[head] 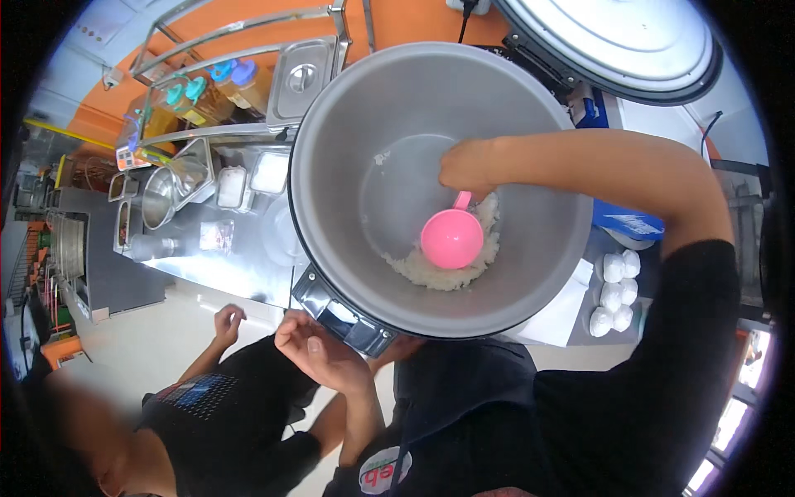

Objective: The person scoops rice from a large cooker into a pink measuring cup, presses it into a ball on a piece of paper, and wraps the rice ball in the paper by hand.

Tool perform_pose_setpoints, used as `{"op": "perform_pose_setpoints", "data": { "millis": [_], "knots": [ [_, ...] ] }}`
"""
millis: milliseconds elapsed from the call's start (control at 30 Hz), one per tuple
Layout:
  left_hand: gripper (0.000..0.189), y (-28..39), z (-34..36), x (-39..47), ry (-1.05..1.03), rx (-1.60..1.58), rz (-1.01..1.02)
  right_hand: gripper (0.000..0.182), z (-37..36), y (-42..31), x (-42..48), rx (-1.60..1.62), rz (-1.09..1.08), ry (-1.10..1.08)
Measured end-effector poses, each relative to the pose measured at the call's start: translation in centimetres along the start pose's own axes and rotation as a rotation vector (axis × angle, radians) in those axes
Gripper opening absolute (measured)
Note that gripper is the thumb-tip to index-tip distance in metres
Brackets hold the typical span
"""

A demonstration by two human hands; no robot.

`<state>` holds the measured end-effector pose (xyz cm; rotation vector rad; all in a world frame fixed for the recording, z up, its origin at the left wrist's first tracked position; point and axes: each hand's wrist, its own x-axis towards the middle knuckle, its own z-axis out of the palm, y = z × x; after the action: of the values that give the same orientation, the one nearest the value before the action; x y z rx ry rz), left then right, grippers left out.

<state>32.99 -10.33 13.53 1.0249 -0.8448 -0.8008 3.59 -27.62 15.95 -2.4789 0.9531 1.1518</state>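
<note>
My right hand [469, 168] reaches into a large grey cooker pot [348, 136] and is closed on the handle of a pink plastic scoop [452, 238]. The scoop's round bowl lies over cooked white rice [428, 274], which curves along the near side of the pot's bottom. A small clump of rice sticks to the bottom further back. My left hand [326, 354], palm up with its fingers loosely bent, is beside the cooker's black and chrome front latch [341, 317] and holds nothing.
The cooker's open lid [621, 37] stands at upper right. A person in black [230, 410] is close by at lower left. Left on the steel counter [248, 279] are metal pans and a bowl [159, 197]; sauce bottles [248, 84] stand behind. White wrapped bundles [612, 295] lie right.
</note>
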Motion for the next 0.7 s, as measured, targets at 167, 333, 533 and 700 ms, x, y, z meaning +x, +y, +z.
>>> {"op": "perform_pose_setpoints", "data": {
  "millis": [167,333,533,700],
  "knots": [
    [0.06,-0.9,1.5,2.9,-0.186,0.014,0.018,0.011,-0.8,0.2,-6.7,0.131,0.303,0.234],
    [0.064,-0.8,1.5,4.2,-0.296,0.108,-0.085,0.015,-2.3,-0.5,-7.8,-0.207,0.54,-0.052],
    [0.058,-0.9,1.2,4.2,-0.339,0.029,-0.169,0.011,1.4,-2.3,-9.5,0.362,0.349,-0.138],
    [0.054,-0.7,1.7,3.6,-0.283,-0.057,-0.242,0.017,0.6,-6.5,-8.2,0.47,0.264,-0.106]
  ]
}}
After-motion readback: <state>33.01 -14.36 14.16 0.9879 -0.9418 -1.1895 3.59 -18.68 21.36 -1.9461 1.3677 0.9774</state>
